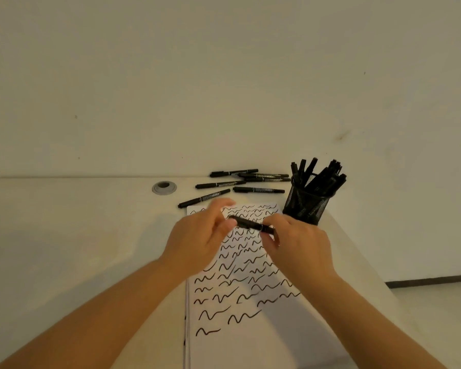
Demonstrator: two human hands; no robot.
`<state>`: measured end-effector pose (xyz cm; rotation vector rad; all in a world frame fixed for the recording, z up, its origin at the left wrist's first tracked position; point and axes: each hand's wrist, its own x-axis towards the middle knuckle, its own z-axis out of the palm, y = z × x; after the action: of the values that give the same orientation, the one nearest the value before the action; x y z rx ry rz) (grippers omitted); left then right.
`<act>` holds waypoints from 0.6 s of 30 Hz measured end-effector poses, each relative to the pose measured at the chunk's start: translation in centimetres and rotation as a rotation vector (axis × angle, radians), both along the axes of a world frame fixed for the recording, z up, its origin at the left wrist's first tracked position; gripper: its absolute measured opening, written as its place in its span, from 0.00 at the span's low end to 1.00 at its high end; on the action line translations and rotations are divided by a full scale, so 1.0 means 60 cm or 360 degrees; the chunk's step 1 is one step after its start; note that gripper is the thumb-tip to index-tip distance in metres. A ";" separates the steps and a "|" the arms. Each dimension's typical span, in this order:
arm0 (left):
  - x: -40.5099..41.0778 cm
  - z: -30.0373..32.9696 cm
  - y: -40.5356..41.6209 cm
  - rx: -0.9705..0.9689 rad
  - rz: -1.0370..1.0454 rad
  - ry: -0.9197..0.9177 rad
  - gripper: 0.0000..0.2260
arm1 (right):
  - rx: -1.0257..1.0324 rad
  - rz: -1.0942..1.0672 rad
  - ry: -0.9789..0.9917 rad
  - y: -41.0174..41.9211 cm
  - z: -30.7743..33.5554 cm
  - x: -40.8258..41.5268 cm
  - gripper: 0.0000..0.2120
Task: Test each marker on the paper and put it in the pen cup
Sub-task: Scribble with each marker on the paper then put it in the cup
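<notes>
The paper [250, 328] is white, covered in rows of black wavy squiggles. The markers [234, 182] are black with pale lettering along their barrels. The pen cup [305, 206] is black wire mesh. The surface [77, 235] is cream-white, with a grey round grommet [164, 187].

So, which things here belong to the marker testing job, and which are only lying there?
Belong to the job:
- marker held in left hand and right hand
- paper with squiggles
- loose markers on the table
- pen cup, already holding markers

Only lying there:
- grey cable grommet in the table
</notes>
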<state>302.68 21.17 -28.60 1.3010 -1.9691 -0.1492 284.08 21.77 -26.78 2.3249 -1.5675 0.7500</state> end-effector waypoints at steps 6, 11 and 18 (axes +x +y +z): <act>0.051 -0.019 -0.122 0.0377 0.0449 -0.0420 0.16 | 0.0239 -0.0121 -0.0720 -0.065 0.030 -0.027 0.05; 0.081 -0.040 -0.172 0.0613 0.0612 -0.0505 0.16 | 0.0248 -0.0146 -0.1113 -0.089 0.059 -0.056 0.04; 0.103 -0.057 -0.189 0.0602 0.0737 -0.0503 0.13 | -0.0052 -0.0212 -0.1500 -0.112 0.098 -0.097 0.08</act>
<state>308.86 9.84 -32.01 2.1027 -1.8873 -0.0946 278.27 15.04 -20.90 1.8721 -1.9519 1.9916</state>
